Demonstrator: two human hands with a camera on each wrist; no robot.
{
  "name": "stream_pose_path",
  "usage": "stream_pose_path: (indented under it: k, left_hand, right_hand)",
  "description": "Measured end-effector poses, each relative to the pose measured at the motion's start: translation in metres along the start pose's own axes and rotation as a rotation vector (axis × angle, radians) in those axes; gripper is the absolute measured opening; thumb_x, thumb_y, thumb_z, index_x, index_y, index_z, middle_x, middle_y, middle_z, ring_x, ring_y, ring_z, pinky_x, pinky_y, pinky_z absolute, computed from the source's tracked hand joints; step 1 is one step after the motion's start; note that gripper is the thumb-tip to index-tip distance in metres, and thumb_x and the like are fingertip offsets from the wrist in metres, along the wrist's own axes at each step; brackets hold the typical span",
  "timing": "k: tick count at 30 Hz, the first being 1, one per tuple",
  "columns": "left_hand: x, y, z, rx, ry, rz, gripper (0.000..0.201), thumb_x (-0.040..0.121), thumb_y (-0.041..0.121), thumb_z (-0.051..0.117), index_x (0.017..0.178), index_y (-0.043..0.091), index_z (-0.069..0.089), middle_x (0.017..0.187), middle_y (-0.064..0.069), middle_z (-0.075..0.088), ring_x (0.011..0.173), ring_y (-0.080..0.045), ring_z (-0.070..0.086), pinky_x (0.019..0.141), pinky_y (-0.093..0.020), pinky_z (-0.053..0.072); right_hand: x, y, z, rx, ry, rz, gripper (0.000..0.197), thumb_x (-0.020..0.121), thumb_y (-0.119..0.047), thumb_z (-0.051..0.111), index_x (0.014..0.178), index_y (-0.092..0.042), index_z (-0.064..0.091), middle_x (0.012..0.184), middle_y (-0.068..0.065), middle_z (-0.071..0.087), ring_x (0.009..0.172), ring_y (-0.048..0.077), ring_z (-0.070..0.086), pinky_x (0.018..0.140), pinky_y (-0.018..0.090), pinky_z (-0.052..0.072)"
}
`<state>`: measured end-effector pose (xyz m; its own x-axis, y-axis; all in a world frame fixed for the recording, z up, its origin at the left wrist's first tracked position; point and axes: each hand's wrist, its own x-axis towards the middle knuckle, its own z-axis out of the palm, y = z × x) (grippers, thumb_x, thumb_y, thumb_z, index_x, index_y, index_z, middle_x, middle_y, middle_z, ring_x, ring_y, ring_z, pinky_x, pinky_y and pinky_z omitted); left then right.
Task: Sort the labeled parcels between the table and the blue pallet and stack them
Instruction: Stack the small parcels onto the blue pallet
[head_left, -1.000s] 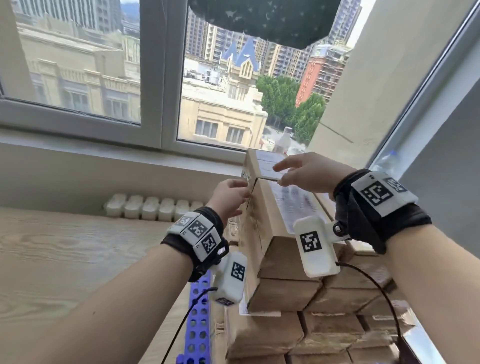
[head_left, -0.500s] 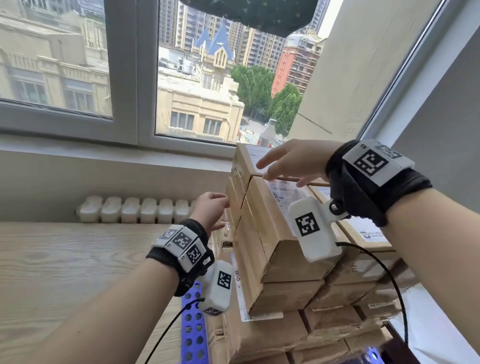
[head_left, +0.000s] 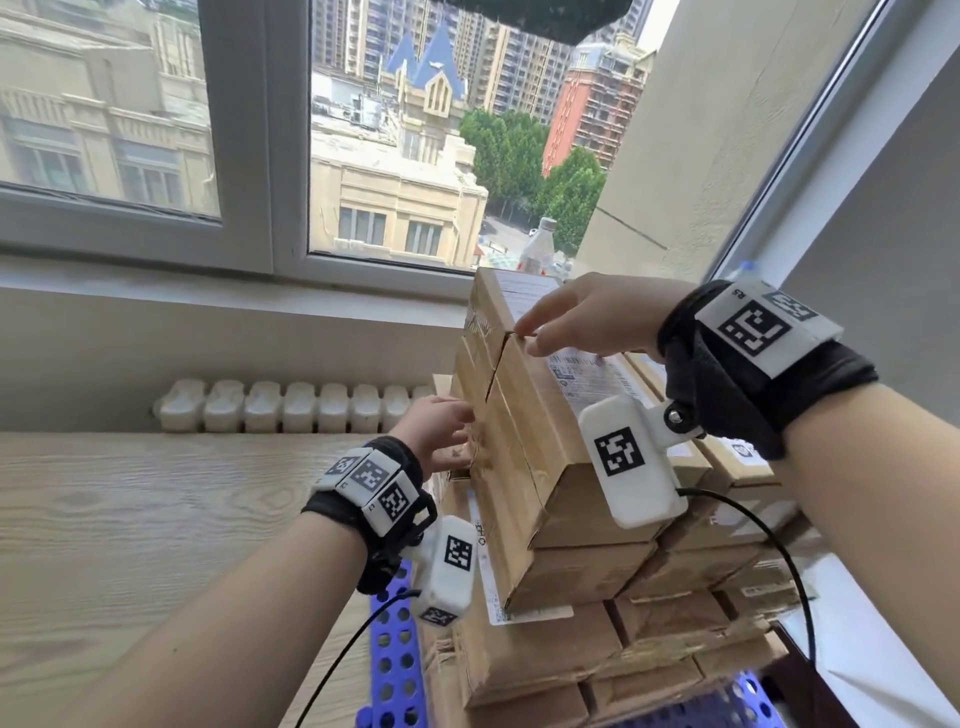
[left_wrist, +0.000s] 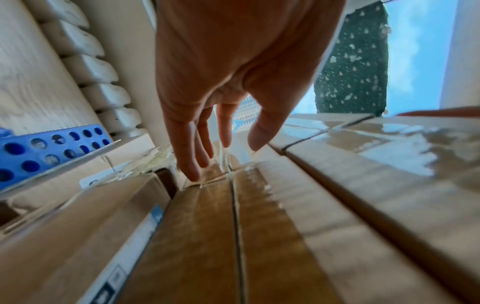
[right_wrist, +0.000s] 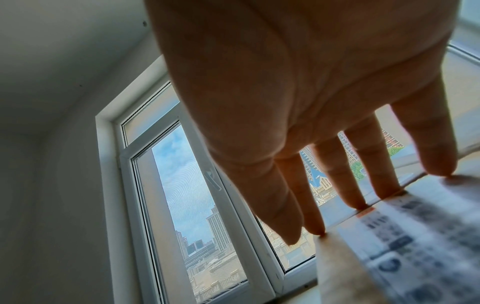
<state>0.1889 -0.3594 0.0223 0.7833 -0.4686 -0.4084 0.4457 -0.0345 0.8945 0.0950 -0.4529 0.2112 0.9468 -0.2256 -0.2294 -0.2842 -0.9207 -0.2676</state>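
Note:
A tall stack of brown cardboard parcels (head_left: 587, 566) stands on the blue perforated pallet (head_left: 390, 670) at the lower right of the head view. The top near parcel (head_left: 540, 431) carries a white shipping label (head_left: 587, 371). My right hand (head_left: 582, 317) lies over its far top edge, straight fingers (right_wrist: 363, 174) touching the label and the seam to the parcel behind (head_left: 498, 301). My left hand (head_left: 441, 431) is against the stack's taped left side; its straight fingers (left_wrist: 192, 148) reach the far corner of that side (left_wrist: 233, 226).
The wooden table (head_left: 156, 519) spreads to the left with a row of white blocks (head_left: 291, 405) along the wall. A windowsill and window (head_left: 363, 130) are ahead, a clear bottle (head_left: 537, 249) behind the stack, a wall close on the right.
My left hand has dropped from the top parcel's upper edge to lower on the stack's left side. The right hand stays on the top far edge. The view shifted right.

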Motion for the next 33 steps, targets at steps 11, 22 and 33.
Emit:
stream_pose_path:
  k: [11, 22, 33]
  left_hand:
    - [-0.007, -0.023, -0.004, 0.053, 0.052, -0.164, 0.036, 0.097, 0.023, 0.049, 0.131, 0.012, 0.046, 0.138, -0.015, 0.043, 0.118, -0.027, 0.048, 0.092, -0.048, 0.045]
    - [0.003, -0.03, -0.011, -0.036, 0.055, -0.184, 0.043, 0.098, 0.022, 0.047, 0.139, 0.011, 0.042, 0.135, -0.018, 0.044, 0.116, -0.028, 0.048, 0.094, -0.052, 0.045]
    - [0.02, -0.078, -0.024, 0.087, 0.087, -0.337, 0.056, 0.099, 0.032, 0.045, 0.148, 0.008, 0.029, 0.142, -0.022, 0.04, 0.122, -0.036, 0.048, 0.092, -0.046, 0.045]
  right_hand:
    - [0.001, 0.004, 0.002, 0.019, 0.009, -0.01, 0.028, 0.089, -0.031, 0.062, 0.116, -0.036, 0.065, 0.117, -0.007, 0.059, 0.111, 0.017, 0.052, 0.09, 0.032, 0.046]
    - [0.001, 0.006, 0.004, 0.022, 0.023, -0.01, 0.028, 0.089, -0.032, 0.062, 0.117, -0.036, 0.064, 0.114, -0.007, 0.058, 0.109, 0.016, 0.051, 0.085, 0.03, 0.042]
    - [0.0, 0.006, 0.005, 0.018, 0.035, -0.012, 0.029, 0.09, -0.031, 0.061, 0.118, -0.037, 0.064, 0.109, -0.009, 0.055, 0.097, 0.012, 0.05, 0.074, 0.026, 0.039]
